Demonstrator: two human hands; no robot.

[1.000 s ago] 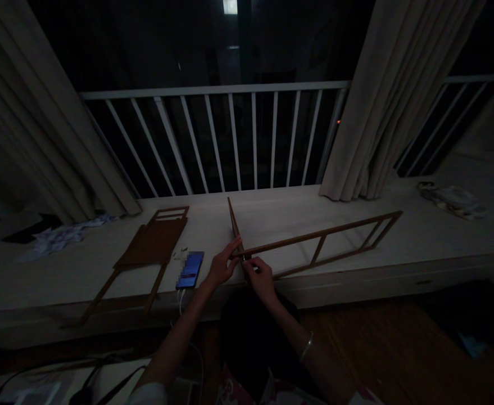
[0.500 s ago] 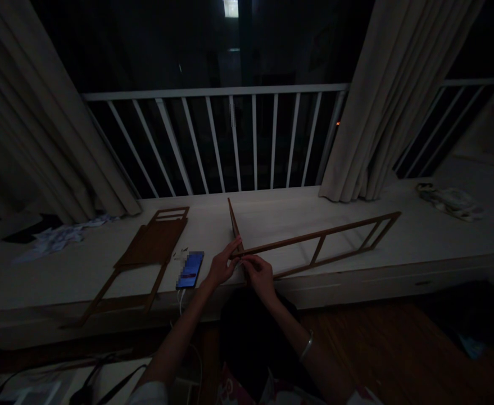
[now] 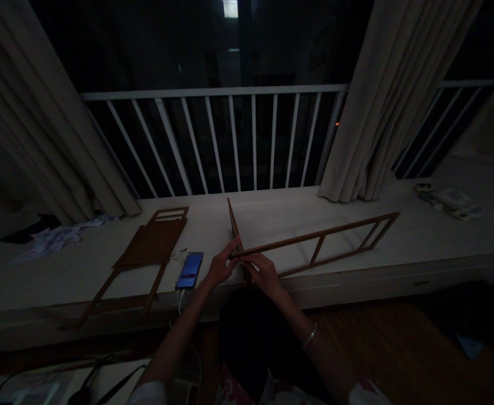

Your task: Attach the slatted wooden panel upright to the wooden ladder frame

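My left hand (image 3: 220, 266) is closed around the edge of a brown wooden panel (image 3: 234, 221) standing nearly edge-on. From it a long wooden frame with crossbars (image 3: 317, 250) stretches right over the white ledge; the two meet at a corner between my hands. There my right hand (image 3: 263, 271) is pinched, its fingertips touching the corner from the right. A small pale thing shows at those fingertips, too dark and tiny to name. Left of my hands lies a folded wooden chair (image 3: 150, 248), its legs reaching past the ledge's front edge.
A lit phone (image 3: 190, 271) with a white cable lies on the white ledge (image 3: 208, 216), beside small scattered pieces (image 3: 180, 254). Behind stand a white railing (image 3: 215, 91) and curtains (image 3: 356, 140). Crumpled cloth (image 3: 57, 239) is at left, a cloth bundle (image 3: 449, 201) at right.
My right hand has shifted slightly and turned at the corner, its wrist a little further right. My left hand, the panel and the frame stay almost in place.
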